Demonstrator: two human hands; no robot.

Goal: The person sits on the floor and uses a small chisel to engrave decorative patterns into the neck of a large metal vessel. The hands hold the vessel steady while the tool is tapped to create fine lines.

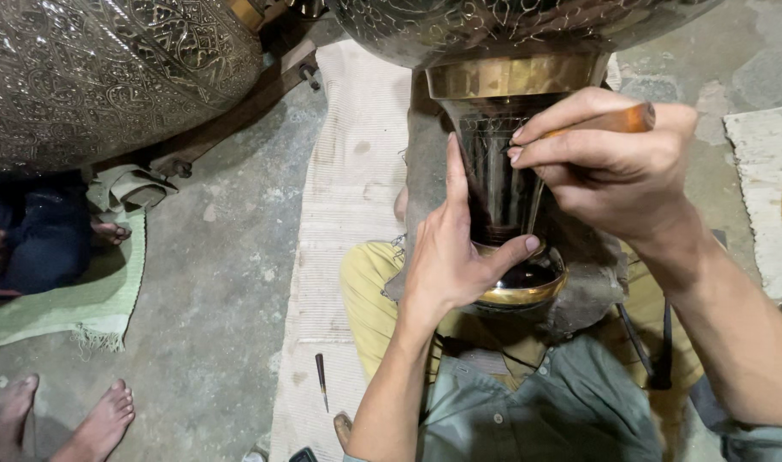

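The floor is rough grey concrete (pixel 228 282), and a long off-white woven mat (pixel 344 197) lies on it under the seated person, whose yellow trousers (pixel 365 291) and grey-green shirt (pixel 545 411) show at the bottom of the view. In the middle stands a dark engraved metal vase with brass bands (pixel 502 171); it lies tilted toward the person's lap, its narrow neck pointing down, and its wide patterned body fills the top edge. The left hand (pixel 455 248) is open, with the fingers straight and pressed flat against the left side of the neck, and the thumb hooks over the brass rim at the mouth. The right hand (pixel 613 167) is closed in a pinch around a thin wooden-handled engraving tool (pixel 609 121), and the fingertips rest against the neck just under the upper brass band; the tip of the tool is hidden by the fingers. A small dark pointed tool (pixel 321 381) lies on the mat near the left forearm. At upper left is another big engraved metal vessel (pixel 109 77). Under it another person sits on a pale green cloth (pixel 74 304), and two bare feet (pixel 61 423) stand at the lower left corner.
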